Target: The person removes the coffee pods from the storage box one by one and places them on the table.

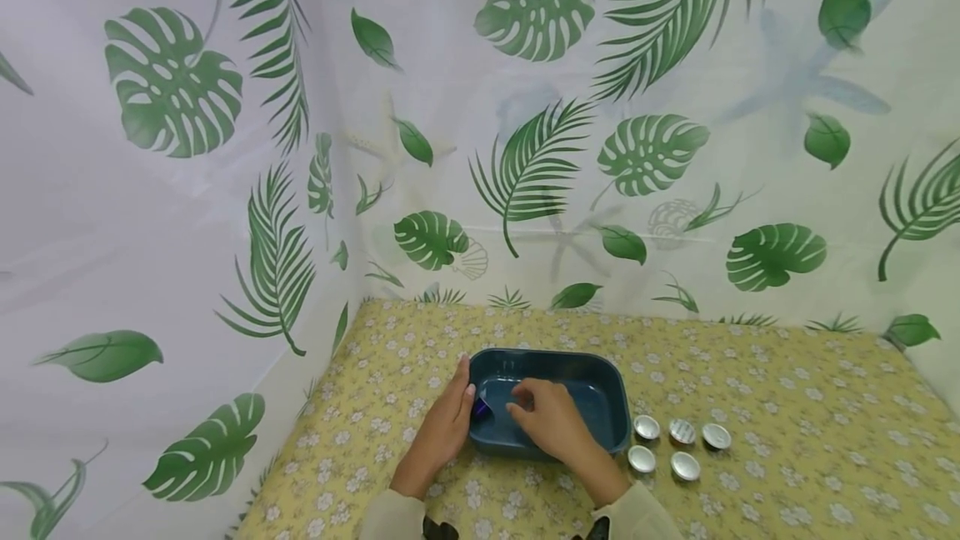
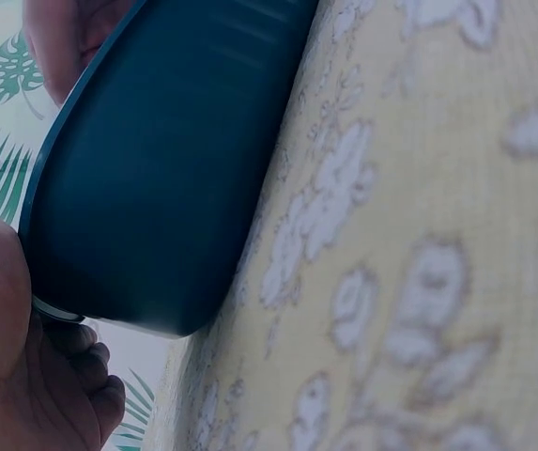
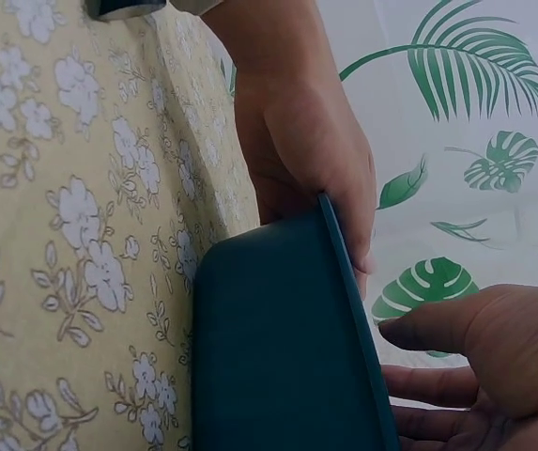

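Note:
A dark teal rectangular dish (image 1: pixel 600 438) lies on the flowered cloth. My left hand (image 1: pixel 446 417) grips its left end, the thumb at the rim and the fingers along the outer wall. Inside the dish, close to that thumb, is a small shiny purple-blue capsule (image 1: pixel 481 408), partly hidden by the hand. Over the middle of the dish hovers my right hand (image 1: pixel 551 417), its fingers loosely bent. A gap shows between thumb and fingers in the right wrist view, with nothing held in the right hand (image 3: pixel 494 362).
Right of the dish, several small round silver-topped capsules (image 1: pixel 682 432) stand in two loose rows on the yellow cloth (image 1: pixel 795 407). A white leaf-printed sheet (image 1: pixel 480 190) hangs behind the table and along the left side.

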Demonstrator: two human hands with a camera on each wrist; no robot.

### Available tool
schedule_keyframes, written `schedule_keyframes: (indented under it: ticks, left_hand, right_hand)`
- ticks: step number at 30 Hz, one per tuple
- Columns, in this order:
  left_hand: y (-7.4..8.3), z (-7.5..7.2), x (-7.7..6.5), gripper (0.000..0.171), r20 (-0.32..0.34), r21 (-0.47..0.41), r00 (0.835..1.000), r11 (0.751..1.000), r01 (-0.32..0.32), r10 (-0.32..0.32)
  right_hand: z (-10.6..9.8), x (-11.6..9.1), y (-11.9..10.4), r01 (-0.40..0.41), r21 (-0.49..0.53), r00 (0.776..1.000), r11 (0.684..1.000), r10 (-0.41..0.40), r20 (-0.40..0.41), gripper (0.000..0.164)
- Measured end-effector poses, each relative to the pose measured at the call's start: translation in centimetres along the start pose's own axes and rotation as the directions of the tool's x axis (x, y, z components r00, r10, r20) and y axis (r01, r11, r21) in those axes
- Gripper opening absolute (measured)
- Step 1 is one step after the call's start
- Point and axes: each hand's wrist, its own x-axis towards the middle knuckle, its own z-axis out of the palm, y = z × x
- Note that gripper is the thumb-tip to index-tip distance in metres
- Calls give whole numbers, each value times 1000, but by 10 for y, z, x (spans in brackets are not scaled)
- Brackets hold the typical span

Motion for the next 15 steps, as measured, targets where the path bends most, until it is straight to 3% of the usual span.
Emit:
schedule_keyframes:
  ticks: [15]
  left_hand:
    - [1,-3,0,58,5,12,1000,1000,-13,13]
  right_hand:
    - [20,13,-3,62,6,994,998,-62,87,24]
